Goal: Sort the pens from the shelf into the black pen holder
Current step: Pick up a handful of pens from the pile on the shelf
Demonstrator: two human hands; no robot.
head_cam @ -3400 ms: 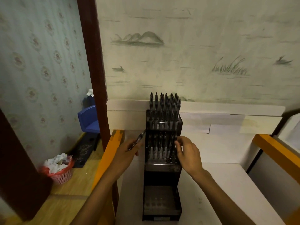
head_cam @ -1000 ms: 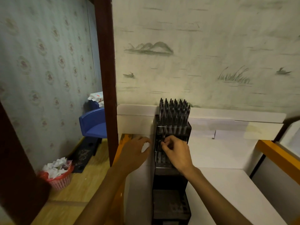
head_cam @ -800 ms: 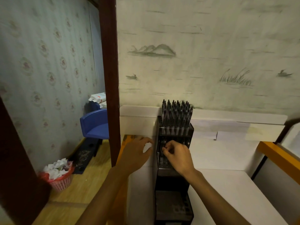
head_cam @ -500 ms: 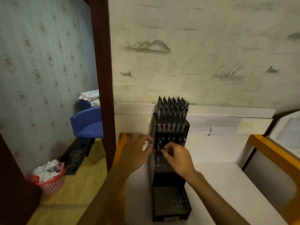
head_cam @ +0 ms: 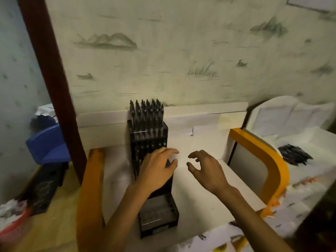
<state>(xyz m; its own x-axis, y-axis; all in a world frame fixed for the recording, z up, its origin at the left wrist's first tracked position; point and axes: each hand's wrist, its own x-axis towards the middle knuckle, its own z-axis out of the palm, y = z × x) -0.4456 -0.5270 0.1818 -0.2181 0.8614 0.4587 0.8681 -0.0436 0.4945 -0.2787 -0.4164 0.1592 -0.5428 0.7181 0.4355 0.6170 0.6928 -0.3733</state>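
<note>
the black pen holder [head_cam: 147,142] stands upright on the white shelf [head_cam: 200,193], back against the wall, its top tier packed with dark pens [head_cam: 146,113] standing on end. the lowest tier at the front looks bare, a grey tray and nothing clear in it. the left hand [head_cam: 156,170] lies over the middle tier of the holder, fingers loosely bent and reaching past its right edge, thumb beneath them; there may be something dark between thumb and fingers, but the blur makes it hard to call, so i cannot tell whether it grips anything. the right hand [head_cam: 205,170] hovers just beside it over the bare shelf, fingers spread and curved, palm down, nothing in it. away on the right, past the orange rail [head_cam: 261,155], a loose pile of dark pens [head_cam: 294,156] lies on a white surface. a blue chair [head_cam: 47,144] sits down to the left.
</note>
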